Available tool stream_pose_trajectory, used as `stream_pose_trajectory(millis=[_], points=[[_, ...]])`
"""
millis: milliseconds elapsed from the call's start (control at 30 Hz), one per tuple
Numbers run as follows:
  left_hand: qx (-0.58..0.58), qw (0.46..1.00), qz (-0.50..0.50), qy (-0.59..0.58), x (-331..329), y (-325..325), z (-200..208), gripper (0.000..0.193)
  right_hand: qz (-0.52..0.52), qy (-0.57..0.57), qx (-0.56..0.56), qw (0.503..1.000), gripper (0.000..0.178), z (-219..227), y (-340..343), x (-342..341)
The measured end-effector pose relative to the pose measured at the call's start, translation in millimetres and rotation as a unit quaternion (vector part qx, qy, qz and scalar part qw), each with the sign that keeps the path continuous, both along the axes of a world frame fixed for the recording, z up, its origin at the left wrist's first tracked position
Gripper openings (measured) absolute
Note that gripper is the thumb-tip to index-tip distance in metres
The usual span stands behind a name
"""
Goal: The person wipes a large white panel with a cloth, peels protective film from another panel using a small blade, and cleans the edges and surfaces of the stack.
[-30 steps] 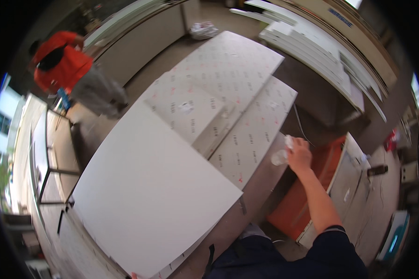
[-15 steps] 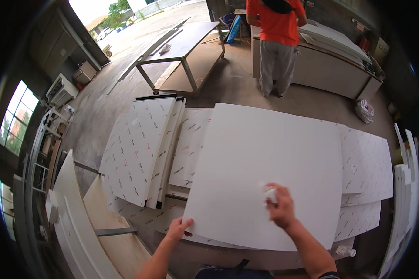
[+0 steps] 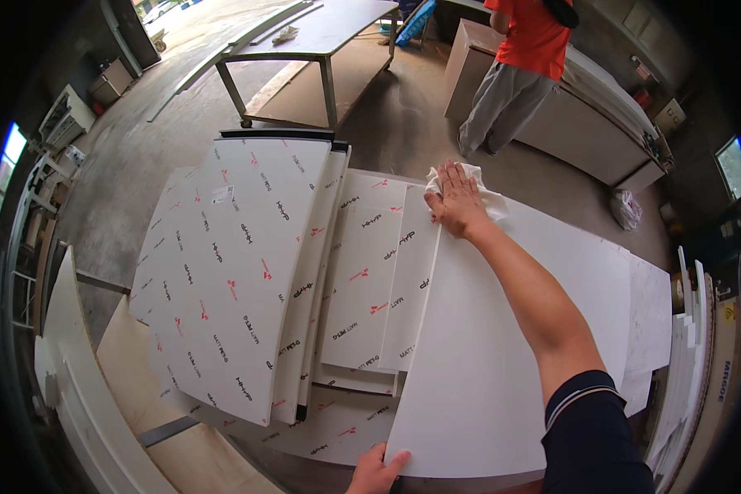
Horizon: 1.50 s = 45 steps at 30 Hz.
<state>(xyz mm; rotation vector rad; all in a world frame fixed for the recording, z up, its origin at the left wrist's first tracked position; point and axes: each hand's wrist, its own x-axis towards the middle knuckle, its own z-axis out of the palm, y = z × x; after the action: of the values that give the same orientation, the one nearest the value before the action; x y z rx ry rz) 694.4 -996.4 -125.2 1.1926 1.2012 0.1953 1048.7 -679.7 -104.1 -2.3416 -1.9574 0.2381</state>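
Observation:
A large plain white panel [image 3: 510,346] lies on the stack before me. My left hand [image 3: 376,469] grips its near left corner, thumb on top and the other fingers partly hidden at the edge. At the panel's far left corner, my right hand [image 3: 459,202] presses down on a crumpled white cloth [image 3: 492,199], fingers extended over it. The cloth bunches out around the hand and past the panel's far edge. My right forearm crosses above the panel and covers part of it.
Left of the panel are stacked boards [image 3: 214,272] in printed film. A wheeled table [image 3: 329,90] stands beyond them. A person in an orange-red shirt [image 3: 535,37] stands by a long cabinet [image 3: 568,123]. Upright white strips [image 3: 683,370] lean at the right; a pale board [image 3: 82,370] stands at left.
My right hand has moved from the panel's middle to its far left corner with the cloth. My left hand stays on the near corner. The view has shifted; the other person's legs have changed stance.

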Motion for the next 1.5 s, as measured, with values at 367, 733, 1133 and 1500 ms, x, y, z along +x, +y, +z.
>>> stream_pose_trajectory(millis=[367, 733, 1133, 1500], points=[[-0.020, 0.998, -0.065, 0.015, -4, 14, 6, 0.035, 0.026, -0.026, -0.028, 0.999, 0.071, 0, 28, 24], [-0.015, 1.000, -0.012, -0.009, -16, 9, -1, 0.034, 0.253, 0.062, -0.090, 0.961, 0.075, -6, -98, -82], [-0.113, 0.990, -0.031, 0.083, -21, 6, -2, 0.042, 0.183, 0.069, -0.023, 0.980, 0.080, -15, -123, -112], [-0.376, 0.825, 0.169, -0.387, -33, 16, 10, 0.065, 0.052, 0.041, 0.074, 0.995, 0.068, -9, -169, -77]])
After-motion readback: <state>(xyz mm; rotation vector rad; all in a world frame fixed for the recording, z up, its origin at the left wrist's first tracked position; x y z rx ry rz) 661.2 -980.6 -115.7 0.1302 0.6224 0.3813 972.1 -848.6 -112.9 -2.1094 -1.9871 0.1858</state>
